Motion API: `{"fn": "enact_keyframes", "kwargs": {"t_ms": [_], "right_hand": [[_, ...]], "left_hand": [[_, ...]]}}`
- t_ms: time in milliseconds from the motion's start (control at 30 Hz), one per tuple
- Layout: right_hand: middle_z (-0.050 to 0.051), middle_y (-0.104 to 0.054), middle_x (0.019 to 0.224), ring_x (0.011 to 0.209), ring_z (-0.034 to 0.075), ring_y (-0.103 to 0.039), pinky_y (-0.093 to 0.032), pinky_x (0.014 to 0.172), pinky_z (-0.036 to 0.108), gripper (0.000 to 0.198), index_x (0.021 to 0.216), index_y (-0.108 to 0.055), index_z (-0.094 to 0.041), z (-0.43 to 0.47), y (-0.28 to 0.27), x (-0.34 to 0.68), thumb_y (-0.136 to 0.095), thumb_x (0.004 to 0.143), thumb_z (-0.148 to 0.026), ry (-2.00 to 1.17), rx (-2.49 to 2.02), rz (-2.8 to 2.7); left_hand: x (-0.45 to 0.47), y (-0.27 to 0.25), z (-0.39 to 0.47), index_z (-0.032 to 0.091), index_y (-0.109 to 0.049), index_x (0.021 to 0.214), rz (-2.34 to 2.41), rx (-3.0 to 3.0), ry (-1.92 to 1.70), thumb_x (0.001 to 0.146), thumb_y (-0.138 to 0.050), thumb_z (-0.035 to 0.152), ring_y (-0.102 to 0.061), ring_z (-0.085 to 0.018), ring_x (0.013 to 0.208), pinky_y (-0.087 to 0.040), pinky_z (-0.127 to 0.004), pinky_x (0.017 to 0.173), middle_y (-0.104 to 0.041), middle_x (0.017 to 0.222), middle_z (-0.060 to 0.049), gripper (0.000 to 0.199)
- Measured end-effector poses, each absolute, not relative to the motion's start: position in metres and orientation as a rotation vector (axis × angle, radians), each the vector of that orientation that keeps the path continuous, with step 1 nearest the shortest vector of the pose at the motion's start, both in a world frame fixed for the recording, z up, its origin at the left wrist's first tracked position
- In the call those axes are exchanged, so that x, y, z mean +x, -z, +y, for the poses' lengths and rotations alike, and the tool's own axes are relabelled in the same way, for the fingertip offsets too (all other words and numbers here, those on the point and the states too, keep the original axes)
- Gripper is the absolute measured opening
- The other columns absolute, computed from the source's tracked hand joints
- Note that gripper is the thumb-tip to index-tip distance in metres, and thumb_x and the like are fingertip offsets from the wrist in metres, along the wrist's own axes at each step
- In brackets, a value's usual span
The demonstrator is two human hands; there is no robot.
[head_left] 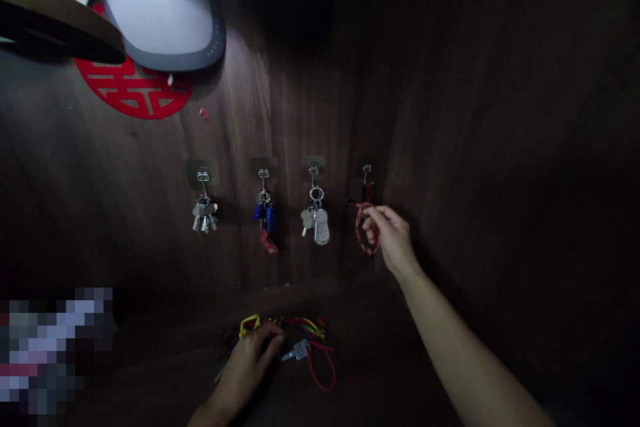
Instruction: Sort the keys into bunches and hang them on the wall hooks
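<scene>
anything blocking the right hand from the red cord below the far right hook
Nothing visible. The right hand is at the red cord, closed at its loop's right side; the nearest key bunch hangs to the left.

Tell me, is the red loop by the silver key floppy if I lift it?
Probably floppy: the red loop looks like thin cord in a loose curve. Likely light, being slim. The silver key, seemingly attached, might dangle along.

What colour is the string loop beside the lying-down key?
The loop is red, clearest in the head view.
</scene>
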State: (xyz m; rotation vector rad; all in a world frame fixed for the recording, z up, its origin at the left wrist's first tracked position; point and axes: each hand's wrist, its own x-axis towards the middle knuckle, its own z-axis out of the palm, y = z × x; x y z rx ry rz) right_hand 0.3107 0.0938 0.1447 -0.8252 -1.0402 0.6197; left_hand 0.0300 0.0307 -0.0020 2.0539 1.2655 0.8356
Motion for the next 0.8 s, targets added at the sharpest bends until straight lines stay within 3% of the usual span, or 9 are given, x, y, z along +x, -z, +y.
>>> {"fn": "enact_keyframes", "kwargs": {"t_ms": [367, 800], "right_hand": [[-0.008, -0.053, 0.046, 0.030, 0.003, -0.039, -0.028, 0.027, 0.013, 0.020, 0.067, -0.055, -0.018, 0.141, -0.198, 0.337, -0.064, 0.068, -0.036, -0.384, -0.901, -0.988], [-0.009, -0.049, 0.041, 0.027, 0.004, -0.036, -0.024, 0.025, 0.013, 0.022, 0.064, -0.053, -0.019, 0.157, -0.168, 0.343, -0.059, 0.071, -0.039, -0.366, -1.081, -1.044]], "left_hand": [[0.030, 0.000, 0.031, 0.022, -0.061, 0.082, 1.267, 2.063, -0.799, 0.090, -0.038, 0.039, -0.060, -0.015, 0.074, -0.042, -0.022, 0.071, -0.066, 0.078, 0.000, 0.029], [0.030, 0.002, 0.032, 0.022, -0.061, 0.080, 1.283, 2.095, -0.808, 0.089, -0.039, 0.036, -0.060, -0.015, 0.073, -0.042, -0.020, 0.068, -0.066, 0.077, 0.000, 0.028]]}}
